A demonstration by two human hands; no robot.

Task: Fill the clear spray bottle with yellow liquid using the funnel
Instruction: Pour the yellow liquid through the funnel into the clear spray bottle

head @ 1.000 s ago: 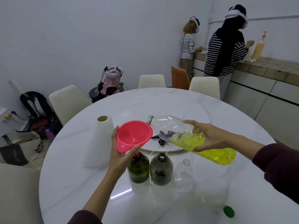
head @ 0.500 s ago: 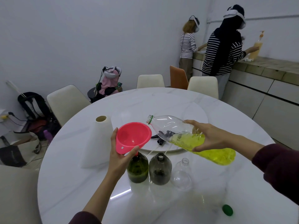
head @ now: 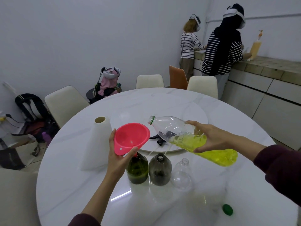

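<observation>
Left hand (head: pixel 119 154) grips the pink funnel (head: pixel 131 137), spout in the green bottle (head: pixel 137 170). Right hand (head: pixel 210 136) holds the tilted yellow-liquid bottle (head: pixel 192 139); below it stands the clear bottle (head: pixel 182 175).

We note plain white walls (head: pixel 81 38), cream chairs (head: pixel 65 103) around a round marble table (head: pixel 73 185), and a tiled counter (head: pixel 268 66) at upper right.
</observation>
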